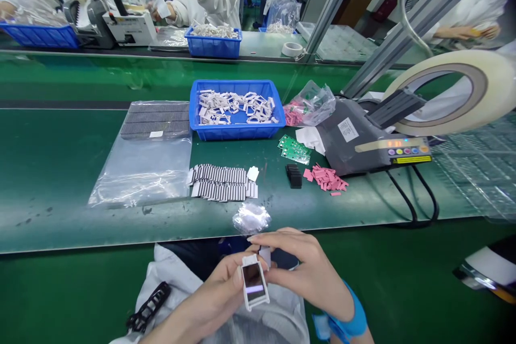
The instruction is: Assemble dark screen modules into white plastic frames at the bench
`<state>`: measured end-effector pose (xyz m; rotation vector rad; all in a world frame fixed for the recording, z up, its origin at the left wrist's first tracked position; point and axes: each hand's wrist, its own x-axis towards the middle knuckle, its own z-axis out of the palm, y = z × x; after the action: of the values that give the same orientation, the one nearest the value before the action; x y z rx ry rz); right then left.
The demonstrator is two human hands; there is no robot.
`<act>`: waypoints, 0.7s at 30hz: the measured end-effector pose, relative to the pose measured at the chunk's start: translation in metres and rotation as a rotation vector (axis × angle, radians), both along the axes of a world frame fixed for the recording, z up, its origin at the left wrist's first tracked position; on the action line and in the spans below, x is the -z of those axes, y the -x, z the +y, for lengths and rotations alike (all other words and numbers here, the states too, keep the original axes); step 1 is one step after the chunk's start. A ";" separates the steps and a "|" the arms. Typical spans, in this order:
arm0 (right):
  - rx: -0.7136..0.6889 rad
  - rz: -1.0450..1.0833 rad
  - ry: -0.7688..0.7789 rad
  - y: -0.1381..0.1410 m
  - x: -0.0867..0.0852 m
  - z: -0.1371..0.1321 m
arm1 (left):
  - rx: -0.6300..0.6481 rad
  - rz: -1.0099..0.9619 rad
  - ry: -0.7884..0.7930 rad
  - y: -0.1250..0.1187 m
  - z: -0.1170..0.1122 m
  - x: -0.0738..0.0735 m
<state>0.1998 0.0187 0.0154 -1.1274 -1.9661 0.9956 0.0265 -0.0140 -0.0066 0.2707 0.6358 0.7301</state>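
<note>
Close to my body, below the bench edge, my left hand (220,287) pinches a small white frame (255,281) with a dark glossy face. My right hand (300,269) curls over the frame's top end, fingers closed on a small white piece (265,256) there. Just beyond my hands a crumpled bit of clear film (251,219) lies on the green bench. Further out are rows of dark ribbed parts (221,183), a small black stack (294,176), loose pink pads (326,178) and green circuit boards (294,149).
A blue bin (237,131) of white frames sits mid-bench, with a clear bag (143,169) and dark parts to its left. A grey tape dispenser (363,140) with a large tape roll (463,91) stands right. Other people in white coats work across the bench.
</note>
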 end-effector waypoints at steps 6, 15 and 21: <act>0.018 0.092 -0.037 0.002 0.003 -0.002 | -0.059 0.013 -0.012 0.001 -0.002 0.007; 0.157 0.036 -0.274 0.011 0.003 -0.006 | -0.119 -0.015 -0.038 0.001 0.002 0.009; 0.374 0.024 -0.448 0.010 0.019 0.003 | -0.182 0.077 0.076 0.025 -0.001 0.028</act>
<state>0.1899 0.0216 -0.0032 -1.1530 -1.7502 0.3480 0.0014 -0.0149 -0.0342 0.1731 0.7663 0.8715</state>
